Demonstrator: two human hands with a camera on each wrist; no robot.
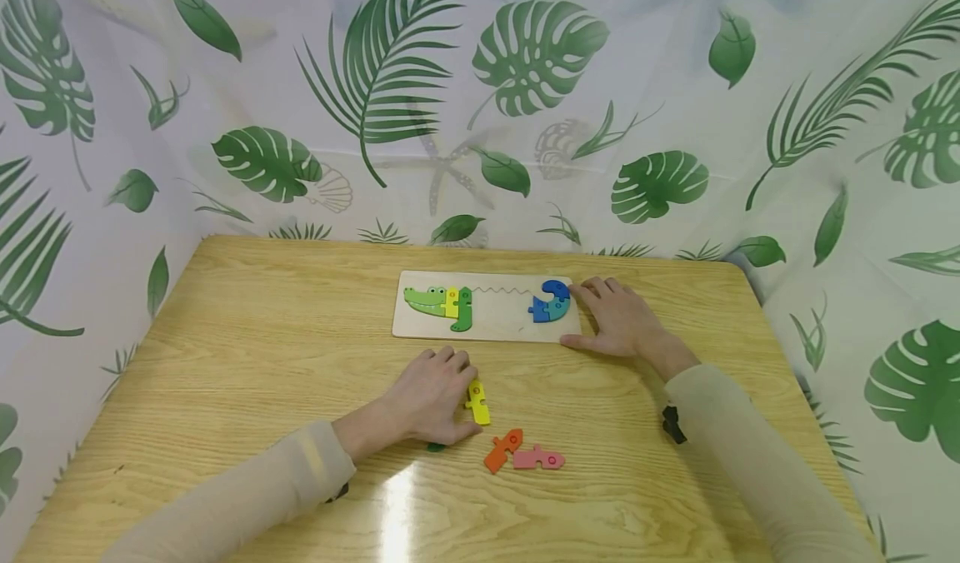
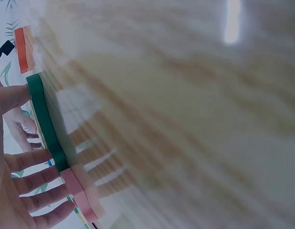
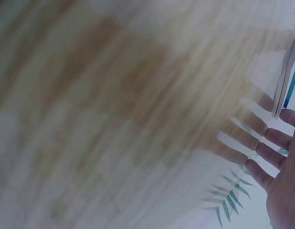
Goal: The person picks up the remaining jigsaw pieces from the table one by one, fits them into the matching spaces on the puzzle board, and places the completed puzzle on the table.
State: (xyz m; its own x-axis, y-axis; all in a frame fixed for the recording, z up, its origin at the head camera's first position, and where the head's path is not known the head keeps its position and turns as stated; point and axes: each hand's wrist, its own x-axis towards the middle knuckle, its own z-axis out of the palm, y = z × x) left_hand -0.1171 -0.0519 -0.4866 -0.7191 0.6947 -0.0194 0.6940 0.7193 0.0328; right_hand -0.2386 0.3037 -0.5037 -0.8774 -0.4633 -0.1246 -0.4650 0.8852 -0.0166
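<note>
A wooden crocodile puzzle board [image 1: 498, 321] lies on the table, with green and yellow head-end pieces [image 1: 450, 301] at its left and blue tail pieces [image 1: 551, 303] at its right. My right hand [image 1: 618, 317] rests against the board's right end, thumb at the near corner, fingers extended. My left hand [image 1: 427, 396] reaches over loose pieces, its index finger and thumb around a yellow piece [image 1: 478, 402]; any grip is unclear. Under its palm lies a dark green piece [image 2: 45, 121], with a pink piece [image 2: 79, 195] by the fingers in the left wrist view.
Right of my left thumb, an orange piece [image 1: 504, 450] touches or nearly touches another pink piece [image 1: 538, 459]. The wooden table [image 1: 262, 321] ends at leaf-printed cloth [image 1: 450, 113] behind and at the sides.
</note>
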